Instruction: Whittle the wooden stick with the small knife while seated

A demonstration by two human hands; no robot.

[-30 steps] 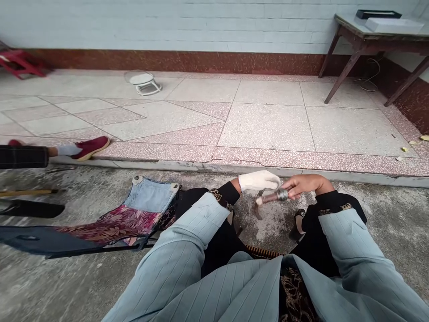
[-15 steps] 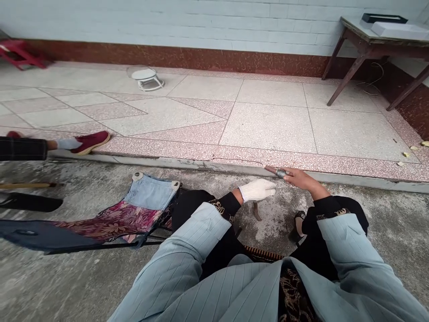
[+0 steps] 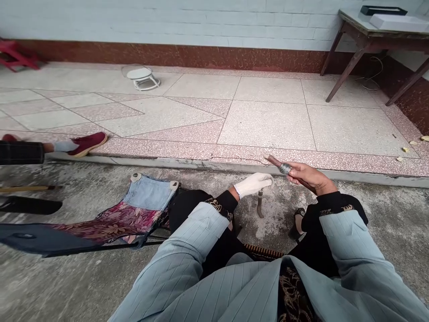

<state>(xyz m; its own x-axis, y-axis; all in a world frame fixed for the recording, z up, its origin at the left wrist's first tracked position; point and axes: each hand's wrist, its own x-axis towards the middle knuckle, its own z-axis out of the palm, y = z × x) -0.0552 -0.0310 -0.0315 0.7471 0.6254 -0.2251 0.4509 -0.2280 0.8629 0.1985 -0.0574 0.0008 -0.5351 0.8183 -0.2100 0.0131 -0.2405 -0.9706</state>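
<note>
My left hand (image 3: 254, 184), in a white knitted glove, has its fingers closed together. Below them hangs a curved brown stick (image 3: 259, 208) with a pale band near its top; its upper end is hidden by the glove. My bare right hand (image 3: 310, 175) grips a brown stick (image 3: 275, 161) wound with grey wire (image 3: 284, 168), its pale tip pointing up and left over the step's edge. A small gap separates the two hands. Both are in front of my knees, above the concrete ground.
A raised tiled step (image 3: 268, 125) runs across the front. To my left stands a folding chair (image 3: 110, 219) with denim and floral cloth. Another person's red shoe (image 3: 89, 144) rests on the step. Farther off are a white stool (image 3: 142, 77) and a wooden table (image 3: 365, 38).
My right hand has turned and moved slightly right, tilting the wire-wound stick more steeply. My left hand has risen a little, and more of the curved stick shows below it.
</note>
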